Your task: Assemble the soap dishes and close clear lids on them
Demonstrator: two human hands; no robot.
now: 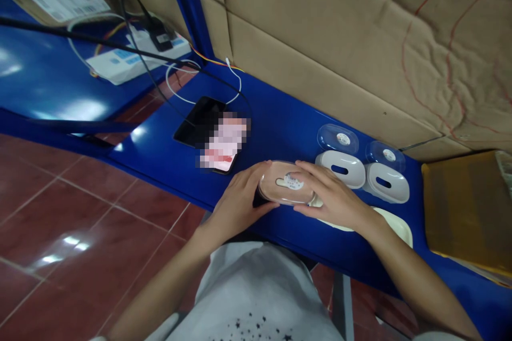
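Between my two hands is a pinkish-beige oval soap dish (269,181) with a clear lid, a slot in the middle and a white label. My left hand (239,197) grips its left end, thumb low and fingers on top. Around the right end, my right hand (330,189) has its fingers over the lid near the label and its thumb at the lower edge. To the right, two white soap dishes (348,166) with slots stand side by side. Two clear lids (338,138) lie behind them. Cream-coloured dishes (396,226) are partly hidden by my right hand and forearm.
A dark tablet or phone (200,117) and a lit phone (224,144) lie on the blue shelf (276,112). A power strip (132,58) with cables sits back left. Cardboard (312,53) stands behind, and a taped brown package (466,208) is at right.
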